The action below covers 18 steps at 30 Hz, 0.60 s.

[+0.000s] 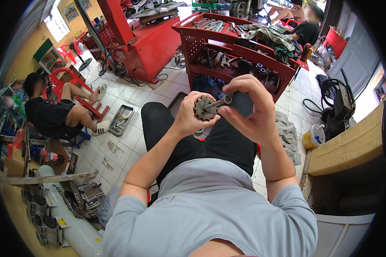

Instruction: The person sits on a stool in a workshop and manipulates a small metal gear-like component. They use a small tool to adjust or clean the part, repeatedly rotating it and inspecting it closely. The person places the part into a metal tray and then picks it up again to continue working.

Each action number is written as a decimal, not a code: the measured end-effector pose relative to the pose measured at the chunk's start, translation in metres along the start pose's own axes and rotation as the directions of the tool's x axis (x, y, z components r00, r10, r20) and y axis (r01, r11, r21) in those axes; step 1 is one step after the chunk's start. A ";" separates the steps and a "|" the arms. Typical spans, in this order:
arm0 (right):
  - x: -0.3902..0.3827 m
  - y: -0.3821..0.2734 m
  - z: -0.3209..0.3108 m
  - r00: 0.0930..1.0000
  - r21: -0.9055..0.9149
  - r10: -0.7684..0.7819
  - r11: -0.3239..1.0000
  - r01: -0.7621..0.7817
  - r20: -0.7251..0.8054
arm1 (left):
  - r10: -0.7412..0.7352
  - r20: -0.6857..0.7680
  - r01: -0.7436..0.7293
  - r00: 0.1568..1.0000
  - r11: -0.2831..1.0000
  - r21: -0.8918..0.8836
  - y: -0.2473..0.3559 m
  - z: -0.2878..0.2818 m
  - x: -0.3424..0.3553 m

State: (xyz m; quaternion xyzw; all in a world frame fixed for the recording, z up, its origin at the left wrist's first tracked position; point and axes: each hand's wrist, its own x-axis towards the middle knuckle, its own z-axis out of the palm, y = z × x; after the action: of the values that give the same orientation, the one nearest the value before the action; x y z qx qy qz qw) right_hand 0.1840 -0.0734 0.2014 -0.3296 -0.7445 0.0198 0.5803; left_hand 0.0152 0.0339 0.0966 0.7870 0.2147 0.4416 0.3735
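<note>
A small grey metal sprocket (205,108) with a toothed rim is in the grip of my left hand (188,115), held up above my lap. From its middle a metal shaft (219,104) sticks out toward the right, ending in a round, hollow-looking tip. Around that tip curves my right hand (258,112), thumb and fingers apart in a C shape. The thumb tip lies next to the shaft; whether it touches cannot be made out. My left fingers cover part of the sprocket's edge.
Ahead stands a red tool cart (240,47) bearing wrenches and rags (272,36). On the left a person (51,107) sits near a metal parts tray (121,120). To the right are a grey cloth (286,137), a yellow-and-white bucket (314,138) and a black hose machine (341,100).
</note>
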 end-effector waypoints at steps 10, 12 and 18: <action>-0.003 0.003 -0.004 0.999 -0.013 0.020 1.000 -0.019 0.043 | 0.012 0.001 -0.012 1.000 1.000 0.009 0.000 -0.001 0.000; -0.001 -0.002 -0.001 1.000 0.010 0.006 1.000 -0.006 0.013 | 0.006 0.001 -0.006 1.000 1.000 0.002 0.002 0.000 0.000; -0.004 0.004 -0.004 0.998 -0.041 -0.008 0.999 0.011 0.067 | 0.000 0.009 0.000 1.000 1.000 -0.012 0.002 -0.001 0.001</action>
State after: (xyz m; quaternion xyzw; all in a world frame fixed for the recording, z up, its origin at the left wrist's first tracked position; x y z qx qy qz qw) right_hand 0.1898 -0.0741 0.1978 -0.3370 -0.7654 0.0127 0.5481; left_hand 0.0147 0.0332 0.0990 0.7867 0.2102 0.4395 0.3792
